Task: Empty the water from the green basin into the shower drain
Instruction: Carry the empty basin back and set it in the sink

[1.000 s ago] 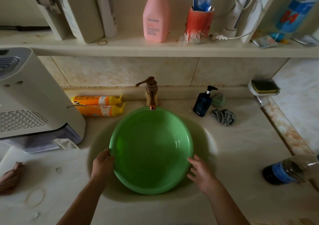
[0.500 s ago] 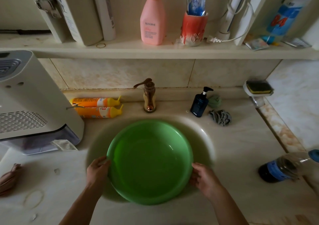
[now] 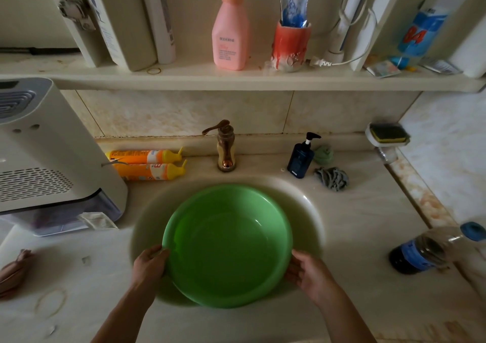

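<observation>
- We found the pale marble-look vanity counter (image 3: 355, 219) carrying a round, sunken cream sink bowl (image 3: 310, 211); no shower or floor drain appeared anywhere in the head view.
- We noted a white plastic appliance with vent slots (image 3: 47, 164) standing on the counter to the left of the sink, well apart from the work.
- We recorded the round green plastic basin (image 3: 228, 250) sitting low over the sink bowl, its near rim overhanging the sink's front edge towards the person. We could not tell whether it was resting on the sink or already lifted clear.
- We observed water in the basin, its surface line showing on the inner wall; we judged that none had yet been tipped out.
- We noted the bronze-coloured single-lever tap (image 3: 225, 148) behind the basin, apart from its far rim, with no water running that we could see.
- We saw the left hand (image 3: 150, 266) curled around the basin's left rim, fingers wrapped over the edge.
- We saw the right hand (image 3: 307, 274) cupped against the right rim, fingers partly spread along the outer wall.
- We judged the task to be at its opening stage: the basin gripped on both sides, with the lift, the carry to the shower, and the pouring all outstanding.
- We considered spillage during the carry the main risk.
</observation>
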